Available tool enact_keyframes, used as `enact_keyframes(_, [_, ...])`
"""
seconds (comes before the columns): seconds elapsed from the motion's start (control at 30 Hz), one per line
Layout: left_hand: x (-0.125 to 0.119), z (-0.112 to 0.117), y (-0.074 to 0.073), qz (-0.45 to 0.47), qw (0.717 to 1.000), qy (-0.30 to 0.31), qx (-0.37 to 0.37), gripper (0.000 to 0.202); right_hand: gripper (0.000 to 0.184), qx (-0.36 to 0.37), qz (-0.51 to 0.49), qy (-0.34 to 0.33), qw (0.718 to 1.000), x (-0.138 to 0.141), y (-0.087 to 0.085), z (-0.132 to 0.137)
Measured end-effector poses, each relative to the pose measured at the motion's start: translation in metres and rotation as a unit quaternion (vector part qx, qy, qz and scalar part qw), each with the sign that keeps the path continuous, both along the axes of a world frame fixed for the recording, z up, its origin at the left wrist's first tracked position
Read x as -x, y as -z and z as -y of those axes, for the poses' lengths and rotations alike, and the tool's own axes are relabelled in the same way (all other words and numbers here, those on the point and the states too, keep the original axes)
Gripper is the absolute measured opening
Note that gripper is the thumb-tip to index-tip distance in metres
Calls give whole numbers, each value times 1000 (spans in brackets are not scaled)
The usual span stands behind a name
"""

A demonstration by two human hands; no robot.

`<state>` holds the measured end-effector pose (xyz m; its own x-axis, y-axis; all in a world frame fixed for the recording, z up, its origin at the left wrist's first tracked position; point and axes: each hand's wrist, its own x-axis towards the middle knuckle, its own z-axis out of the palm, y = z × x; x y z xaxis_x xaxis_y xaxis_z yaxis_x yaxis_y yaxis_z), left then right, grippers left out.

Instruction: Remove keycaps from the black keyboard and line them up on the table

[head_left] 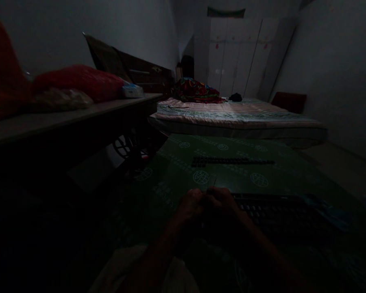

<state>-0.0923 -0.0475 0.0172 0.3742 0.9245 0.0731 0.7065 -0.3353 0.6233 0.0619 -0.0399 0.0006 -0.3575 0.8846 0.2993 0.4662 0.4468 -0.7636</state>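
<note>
The room is very dark. My left hand (191,202) and my right hand (221,199) meet above the left end of a black keyboard (280,215), fingers closed and close together. A thin wire-like tool (215,180) sticks up from between the fingers, seemingly in my right hand. What my left fingers hold, if anything, is hidden. Part of the keyboard lies under my right hand and forearm. Farther back on the green table (171,175), black keycaps (225,160) are laid out in rows.
A bluish crumpled wrapper or cloth (329,211) lies at the keyboard's right end. Beyond the table is a bed (247,114) with a bundled red blanket (197,89). On the left, a shelf-like tabletop (110,108) carries a red bag (79,81).
</note>
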Motion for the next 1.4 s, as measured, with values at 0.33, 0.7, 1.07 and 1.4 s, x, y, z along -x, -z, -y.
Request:
enact_keyframes(0.33, [-3, 1, 11, -127, 990, 48, -48, 23, 24, 108, -135, 5, 985, -2, 12, 3])
enact_keyframes(0.7, [-6, 7, 8, -33, 999, 16, -30, 21, 26, 137, -205, 55, 967, -1, 5, 5])
enact_keyframes(1.07, [-4, 9, 3, 166, 983, -57, 48, 17, 22, 102, -185, 12, 977, -4, -9, 8])
enact_keyframes(1.4, [8, 18, -12, 347, 922, -120, 123, 24, 16, -168, -13, 69, 983, -11, -40, 15])
